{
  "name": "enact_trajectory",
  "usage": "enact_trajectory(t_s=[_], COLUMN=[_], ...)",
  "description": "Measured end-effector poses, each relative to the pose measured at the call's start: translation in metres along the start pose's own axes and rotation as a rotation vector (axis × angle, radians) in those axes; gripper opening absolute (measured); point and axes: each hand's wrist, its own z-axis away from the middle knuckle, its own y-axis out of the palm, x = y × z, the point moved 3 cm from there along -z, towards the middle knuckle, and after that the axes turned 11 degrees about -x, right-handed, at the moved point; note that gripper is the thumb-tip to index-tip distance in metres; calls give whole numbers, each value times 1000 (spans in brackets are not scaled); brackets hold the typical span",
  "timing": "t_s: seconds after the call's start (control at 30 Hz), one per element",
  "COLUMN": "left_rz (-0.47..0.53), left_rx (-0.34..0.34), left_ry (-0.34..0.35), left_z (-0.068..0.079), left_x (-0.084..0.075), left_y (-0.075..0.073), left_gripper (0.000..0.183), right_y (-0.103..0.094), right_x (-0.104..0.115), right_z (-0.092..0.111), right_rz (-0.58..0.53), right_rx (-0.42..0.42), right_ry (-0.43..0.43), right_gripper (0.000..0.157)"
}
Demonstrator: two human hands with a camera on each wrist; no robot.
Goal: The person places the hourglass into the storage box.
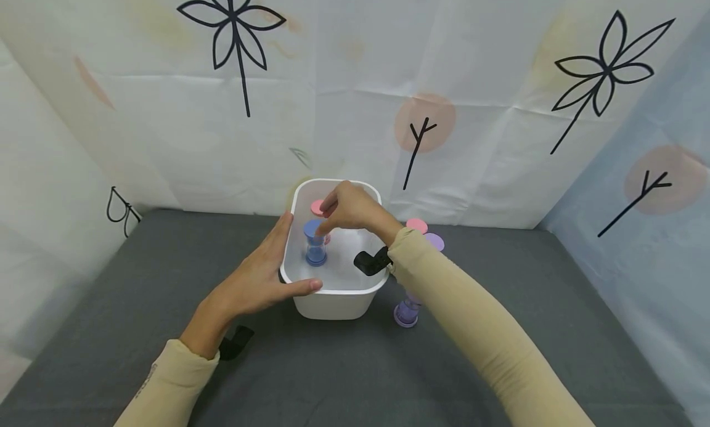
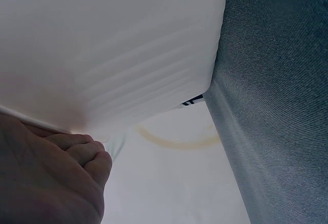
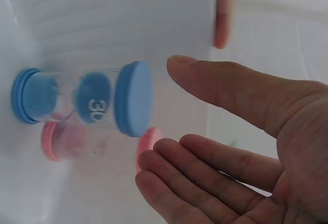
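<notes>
A white plastic bin point(image 1: 334, 304) stands on the dark cloth. My left hand point(image 1: 261, 270) rests along its left side, fingers straight against the wall near the rim and thumb lying over the front rim. Inside the bin stands a blue hourglass point(image 1: 315, 245), marked 30 in the right wrist view, upright. A pink hourglass point(image 3: 72, 141) stands beside it, partly hidden behind it. My right hand point(image 1: 352, 206) hovers over the bin close to the blue hourglass's top, with thumb and fingers apart and nothing between them.
To the right of the bin stand a purple hourglass point(image 1: 407, 313) and another with a pink cap point(image 1: 416, 225), partly covered by the right sleeve. A second purple cap point(image 1: 435, 241) shows there. A patterned cloth wall point(image 1: 355, 131) rises behind the table point(image 1: 166, 279).
</notes>
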Motion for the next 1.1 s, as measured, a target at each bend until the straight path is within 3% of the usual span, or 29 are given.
enact_trajectory(t_s=[0.33, 0.6, 1.1], left_rz=[37, 26, 6], left_rx=[-13, -7, -14], left_ry=[15, 4, 11], left_z=[-2, -1, 0], left_x=[-1, -1, 0], left_y=[1, 1, -1], left_gripper=[123, 123, 123], right_y=[-37, -58, -62], right_x=[-5, -26, -79], right_z=[28, 57, 110], right_rz=[-300, -456, -686], right_rx=[-31, -93, -158], right_ry=[-63, -54, -15], right_gripper=[51, 47, 53])
